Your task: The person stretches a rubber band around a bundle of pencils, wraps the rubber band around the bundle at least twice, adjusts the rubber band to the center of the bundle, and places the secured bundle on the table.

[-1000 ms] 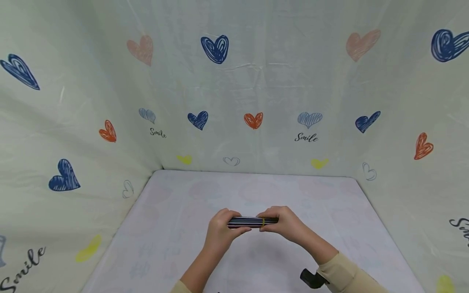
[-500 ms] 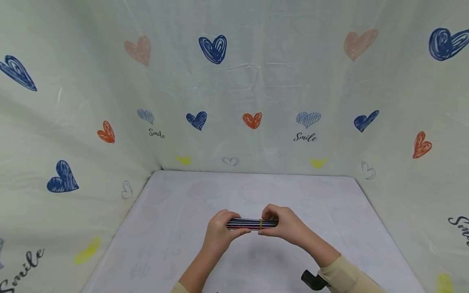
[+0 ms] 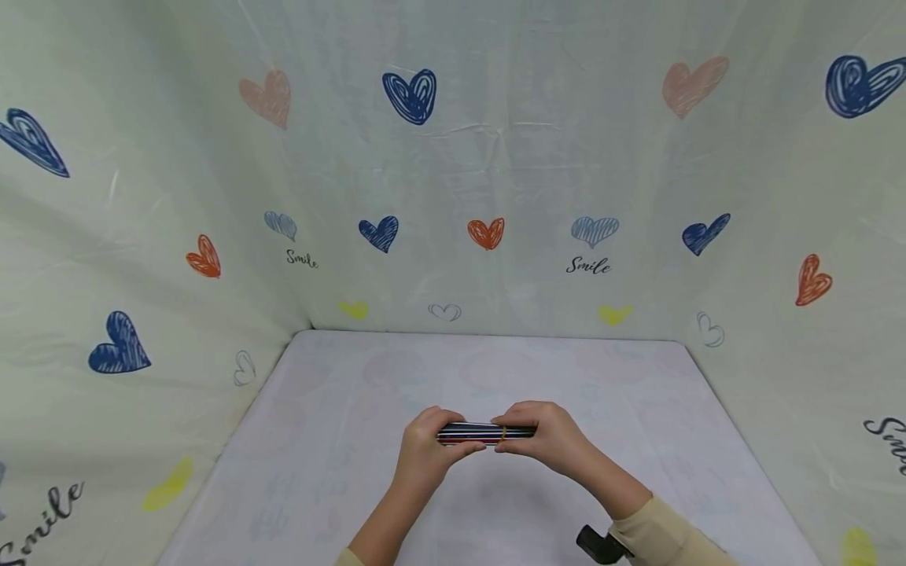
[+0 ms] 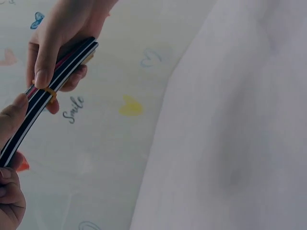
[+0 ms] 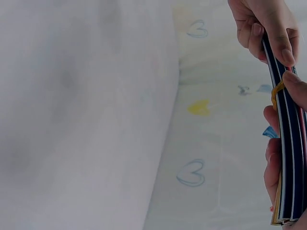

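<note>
Both hands hold a bundle of slim dark-blue lengths (image 3: 467,434) with white stripes and a thin red one, perhaps pencils. It lies level above the table. A yellow rubber band (image 3: 503,433) loops around it, right of its middle. My left hand (image 3: 423,450) grips the left end between thumb and fingers. On the other end, my right hand (image 3: 548,432) pinches with thumb below and fingers on top, right at the band. In the right wrist view, the band (image 5: 277,91) sits beside the right thumb; the bundle's near end (image 5: 284,222) shows layered, partly yellowish edges.
A white table (image 3: 340,393) lies beneath the hands. Pale curtains (image 3: 495,157) printed with hearts and "Smile" stand behind it and on both sides. A black device (image 3: 600,544) is attached at the right sleeve (image 3: 668,534).
The right hand's upper fingers lifted and curled at the band, then came down on top again. The bundle has turned slightly, showing a red stripe, and the band sits slightly farther left.
</note>
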Available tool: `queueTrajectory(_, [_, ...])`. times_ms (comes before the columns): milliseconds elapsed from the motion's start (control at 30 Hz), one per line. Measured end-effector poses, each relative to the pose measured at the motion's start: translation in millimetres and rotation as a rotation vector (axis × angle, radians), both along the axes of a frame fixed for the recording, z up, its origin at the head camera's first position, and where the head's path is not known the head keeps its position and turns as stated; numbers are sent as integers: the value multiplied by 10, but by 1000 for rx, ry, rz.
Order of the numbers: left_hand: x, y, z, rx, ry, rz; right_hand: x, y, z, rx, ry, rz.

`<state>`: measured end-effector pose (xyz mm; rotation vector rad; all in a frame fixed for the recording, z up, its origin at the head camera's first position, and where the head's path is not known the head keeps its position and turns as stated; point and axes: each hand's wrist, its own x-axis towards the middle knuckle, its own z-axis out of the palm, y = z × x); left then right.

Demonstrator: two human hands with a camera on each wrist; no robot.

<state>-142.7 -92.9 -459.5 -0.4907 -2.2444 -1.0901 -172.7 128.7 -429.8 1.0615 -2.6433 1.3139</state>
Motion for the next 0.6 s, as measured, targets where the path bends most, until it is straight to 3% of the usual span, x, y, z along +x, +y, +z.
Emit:
queueTrajectory(233, [24, 31, 10, -6, -21, -6, 40, -6, -10, 100, 43, -33])
queueTrajectory(467, [28, 2, -4, 10, -11, -14, 65, 28, -22, 0, -25, -43])
queueTrajectory(600, [31, -7, -25, 24, -11, -15, 75, 20, -45, -15, 0, -67])
